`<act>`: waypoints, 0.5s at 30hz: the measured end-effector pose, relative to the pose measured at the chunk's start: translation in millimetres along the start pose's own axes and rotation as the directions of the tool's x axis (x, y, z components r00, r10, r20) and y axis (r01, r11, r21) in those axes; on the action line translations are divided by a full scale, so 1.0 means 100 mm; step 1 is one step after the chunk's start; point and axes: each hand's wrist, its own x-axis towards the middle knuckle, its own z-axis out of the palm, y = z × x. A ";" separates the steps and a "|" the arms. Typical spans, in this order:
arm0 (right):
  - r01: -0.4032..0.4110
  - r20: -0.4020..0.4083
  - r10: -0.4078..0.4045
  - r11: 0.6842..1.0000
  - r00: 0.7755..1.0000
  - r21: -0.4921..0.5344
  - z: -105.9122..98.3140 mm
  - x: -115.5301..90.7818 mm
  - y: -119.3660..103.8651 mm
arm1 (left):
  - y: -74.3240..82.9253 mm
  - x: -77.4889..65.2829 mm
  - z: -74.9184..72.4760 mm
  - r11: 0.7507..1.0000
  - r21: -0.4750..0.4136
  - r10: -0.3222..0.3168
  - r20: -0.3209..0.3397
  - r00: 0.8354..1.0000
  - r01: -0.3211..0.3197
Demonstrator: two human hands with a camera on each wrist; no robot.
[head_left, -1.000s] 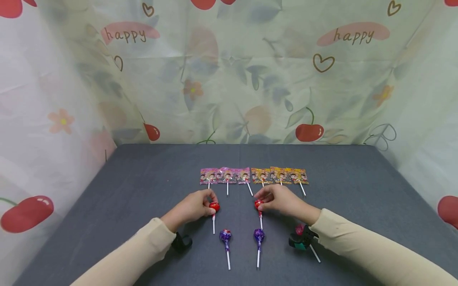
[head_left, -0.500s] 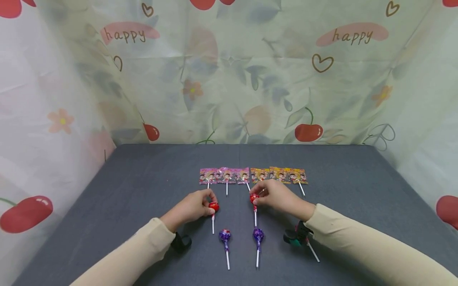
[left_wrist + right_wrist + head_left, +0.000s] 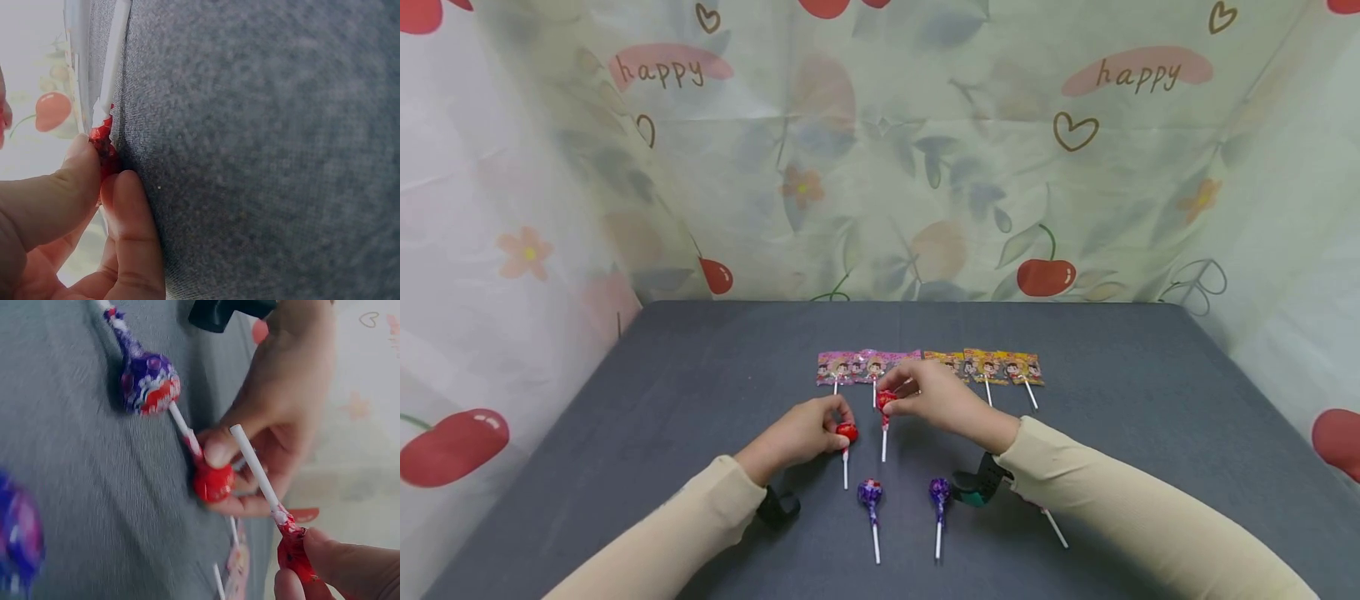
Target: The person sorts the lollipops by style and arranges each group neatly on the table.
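Observation:
My left hand [image 3: 808,429] pinches the round head of a red-wrapped lollipop [image 3: 847,432] low over the table, its white stick toward me. To the right, my right hand [image 3: 936,396] pinches a second red lollipop [image 3: 885,401] by its head, stick pointing down toward me. In the right wrist view this right-hand lollipop [image 3: 294,547] appears nearer the camera, with the left-hand red lollipop [image 3: 214,482] beyond it. Two purple lollipops, a left one [image 3: 870,493] and a right one [image 3: 939,492], lie nearer me, sticks toward me.
Along the back of the dark table [image 3: 715,350] lie flat lollipops in pink wrappers [image 3: 835,367] and orange wrappers [image 3: 1022,367]. Another lollipop's white stick [image 3: 1055,528] shows beneath the right forearm. Patterned curtains [image 3: 880,167] surround the table.
My right hand has moved left with its red lollipop, from above the right purple lollipop to close beside the left hand. The left hand has stayed nearly still.

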 end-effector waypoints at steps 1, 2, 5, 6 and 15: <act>0.001 0.003 -0.001 1.000 1.000 -0.003 0.03 0.01 -0.01 | 0.00 0.00 0.00 1.000 0.000 0.002 -0.001 1.000 -0.002; 0.003 0.013 -0.002 1.000 1.000 -0.006 0.06 0.03 -0.02 | 0.00 0.00 0.00 1.000 0.002 0.004 -0.003 1.000 -0.004; 0.003 0.041 -0.002 1.000 0.999 -0.023 0.16 0.05 -0.03 | 0.01 0.00 0.00 1.000 0.001 0.010 -0.008 1.000 -0.010; 0.009 0.048 -0.008 0.999 0.999 -0.031 0.18 0.06 -0.02 | 0.01 0.00 0.00 1.000 0.002 0.014 -0.010 1.000 -0.014; 0.016 0.083 -0.013 0.999 0.996 -0.038 0.33 0.09 0.05 | 0.00 0.00 0.00 1.000 -0.001 0.007 -0.002 1.000 -0.007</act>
